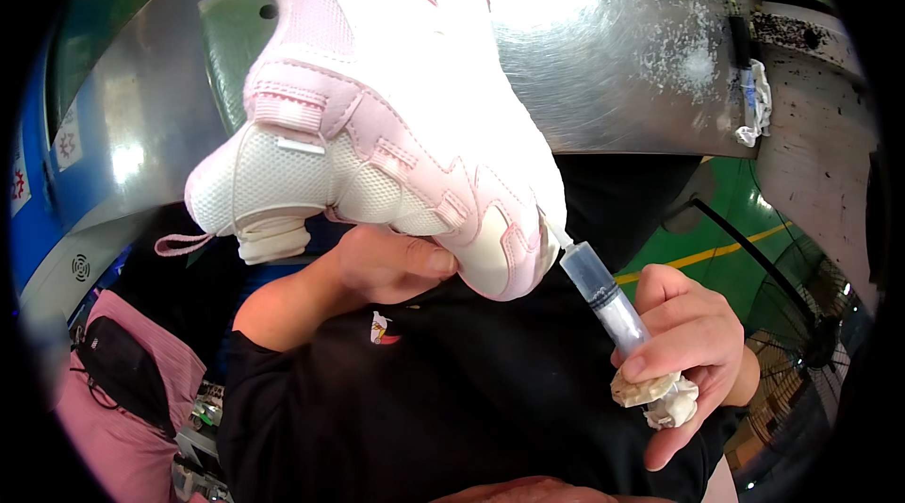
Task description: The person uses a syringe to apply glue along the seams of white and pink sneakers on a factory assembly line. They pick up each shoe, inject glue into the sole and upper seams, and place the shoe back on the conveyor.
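A pink and white sneaker (396, 149) is tilted on its side in front of me, its pale sole side washed out by glare. A green shoe last (226, 55) fills its ankle opening. Under the toe end, my left hand (396, 263) grips the shoe with the thumb along the upper. My right hand (693, 343) is closed round a clear plastic syringe (603, 291), whose plunger end is wrapped in whitish, crumpled material. The syringe's tip meets the edge between sole and upper at the toe; whether anything flows out cannot be made out.
A shiny metal worktable (603, 98) lies beyond the shoe, with white crumbs (698, 65) scattered on it. At its right edge lies a second syringe-like tube (748, 88) with white wrapping. A black fan (801, 352) stands at lower right. A person in pink (123, 409) is at lower left.
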Available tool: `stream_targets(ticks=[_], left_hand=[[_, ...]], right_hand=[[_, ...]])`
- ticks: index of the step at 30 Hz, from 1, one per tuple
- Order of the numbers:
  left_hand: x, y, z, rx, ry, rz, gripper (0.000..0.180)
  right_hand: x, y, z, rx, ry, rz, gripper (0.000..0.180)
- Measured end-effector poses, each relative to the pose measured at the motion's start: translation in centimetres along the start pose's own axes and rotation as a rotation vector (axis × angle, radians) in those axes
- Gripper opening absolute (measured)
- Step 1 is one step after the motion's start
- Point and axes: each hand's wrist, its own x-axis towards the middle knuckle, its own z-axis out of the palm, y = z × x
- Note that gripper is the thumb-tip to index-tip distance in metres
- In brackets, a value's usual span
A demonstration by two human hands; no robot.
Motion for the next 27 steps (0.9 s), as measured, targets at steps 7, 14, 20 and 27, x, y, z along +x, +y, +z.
stream_targets(ticks=[7, 14, 20, 27], left_hand=[[3.0, -0.6, 0.0, 0.032, -0.156, 0.060, 0.043], [6.5, -0.2, 1.4, 0.030, -0.258, 0.055, 0.037], [8.1, 0.0, 2.6, 0.040, -0.228, 0.089, 0.034], [8.9, 0.0, 3.1, 0.058, -0.194, 0.114, 0.033]], right_hand=[[-1.4, -2.3, -0.2, -0.122, 0.022, 0.038, 0.067], [-2.5, -3.6, -0.2, -0.300, 0.073, 0.016, 0.066], [-2.5, -3.7, 0.2, -0.421, 0.129, -0.032, 0.057], [-3.0, -2.9, 0.8, -0.554, 0.178, -0.126, 0.054]])
